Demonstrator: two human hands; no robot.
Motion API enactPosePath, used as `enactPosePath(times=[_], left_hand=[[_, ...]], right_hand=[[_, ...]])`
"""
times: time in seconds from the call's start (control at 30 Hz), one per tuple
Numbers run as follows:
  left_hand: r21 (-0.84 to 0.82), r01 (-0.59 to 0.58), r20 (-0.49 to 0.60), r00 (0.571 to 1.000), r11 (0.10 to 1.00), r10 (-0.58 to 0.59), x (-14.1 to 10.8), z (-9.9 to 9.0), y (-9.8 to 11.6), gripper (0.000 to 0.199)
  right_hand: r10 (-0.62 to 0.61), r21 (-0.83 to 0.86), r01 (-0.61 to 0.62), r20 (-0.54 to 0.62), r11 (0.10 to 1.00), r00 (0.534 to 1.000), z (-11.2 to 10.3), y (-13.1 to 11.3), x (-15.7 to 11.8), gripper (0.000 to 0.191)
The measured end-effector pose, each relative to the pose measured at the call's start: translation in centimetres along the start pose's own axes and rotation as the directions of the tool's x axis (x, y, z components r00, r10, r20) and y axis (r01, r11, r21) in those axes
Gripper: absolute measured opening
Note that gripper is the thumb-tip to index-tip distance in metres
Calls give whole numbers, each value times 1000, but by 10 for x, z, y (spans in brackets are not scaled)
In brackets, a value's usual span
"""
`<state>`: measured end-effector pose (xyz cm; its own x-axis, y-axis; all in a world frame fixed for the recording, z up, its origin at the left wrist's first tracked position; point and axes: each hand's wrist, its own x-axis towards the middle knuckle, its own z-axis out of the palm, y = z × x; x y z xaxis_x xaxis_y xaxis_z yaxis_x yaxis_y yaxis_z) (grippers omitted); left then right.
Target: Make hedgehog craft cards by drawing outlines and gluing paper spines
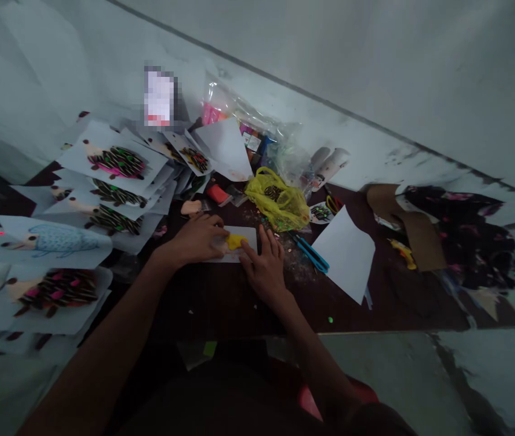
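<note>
A small white card (251, 234) lies on the dark table in front of me, with a flat lump of yellow modelling clay (236, 241) on it. Under the yellow, a paler peach patch is partly covered by my fingers. My left hand (200, 237) rests palm down at the card's left end, its fingers stretched toward the clay. From the right, my right hand (267, 261) reaches in with fingers apart; a fingertip touches the yellow clay. Just beyond my left hand sit a peach clay block (191, 208) and a red clay block (218, 194).
Stacked hedgehog pictures (116, 163) fill the left side. Behind the card stand a yellow plastic bag (279, 200) and a clear bag of coloured packs (257, 130). A blue utility knife (310, 251) and white paper (344, 254) lie right; dark floral cloth (461, 236) is farther right.
</note>
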<state>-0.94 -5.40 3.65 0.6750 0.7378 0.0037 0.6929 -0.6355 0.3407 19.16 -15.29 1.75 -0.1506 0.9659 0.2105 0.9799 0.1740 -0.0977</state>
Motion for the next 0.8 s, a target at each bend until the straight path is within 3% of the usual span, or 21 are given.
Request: enactPosePath(times=[0.17, 0.8], left_hand=[[13, -6, -2, 1000, 1000, 6, 0, 1, -1, 40], [2, -7, 45, 999, 1000, 7, 1, -4, 1, 41]], right_hand=[[-49, -22, 50, 33, 999, 998, 0, -7, 4, 33], [0, -2, 1, 47, 1000, 999, -7, -3, -2, 28]])
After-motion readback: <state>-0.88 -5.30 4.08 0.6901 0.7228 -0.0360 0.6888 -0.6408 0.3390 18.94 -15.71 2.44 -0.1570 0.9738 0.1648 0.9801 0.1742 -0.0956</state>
